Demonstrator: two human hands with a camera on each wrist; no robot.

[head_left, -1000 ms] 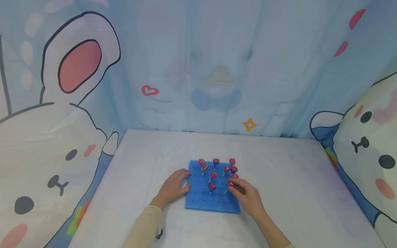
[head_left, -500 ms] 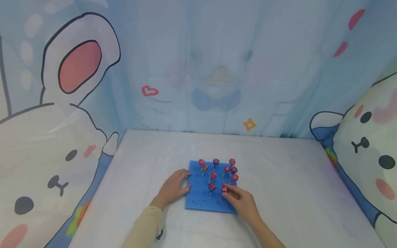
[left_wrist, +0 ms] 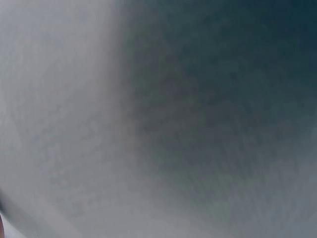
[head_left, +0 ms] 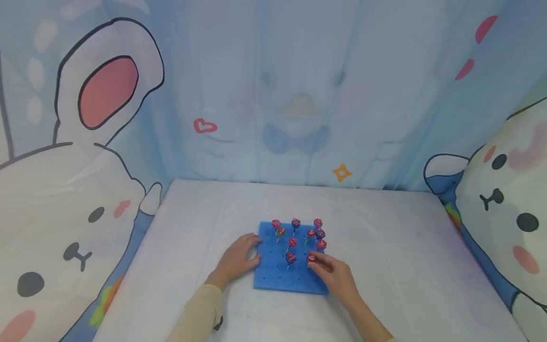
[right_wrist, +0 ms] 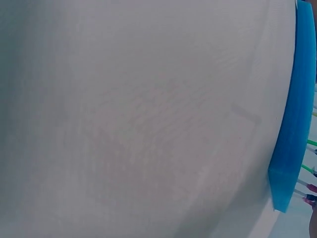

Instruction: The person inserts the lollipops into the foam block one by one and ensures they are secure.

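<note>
A blue foam board (head_left: 273, 280) with small holes lies on the white table, several lollipops standing in it. My right hand (head_left: 337, 278) pinches a red-wrapped lollipop (head_left: 311, 259) between thumb and fingertips above the board's right front part; whether its stick is in a hole is hidden. Just left of it stands a darker lollipop (head_left: 290, 257). Along the board's left edge rests my left hand (head_left: 237, 256), fingers and thumb spread apart. The right wrist view catches the board's side (right_wrist: 290, 114) and a few stick ends; the left wrist view is mostly blurred cloth.
More lollipops, such as a purple one (head_left: 296, 223), stand at the board's back and right side. White cloth (head_left: 397, 266) covers the table around it. Printed curtains with a rabbit (head_left: 81, 213) hang at the back and sides.
My right hand has brought the pinched lollipop left and slightly toward me, then raised it a touch. The left hand stays at the board's edge. The head view has shifted slightly.
</note>
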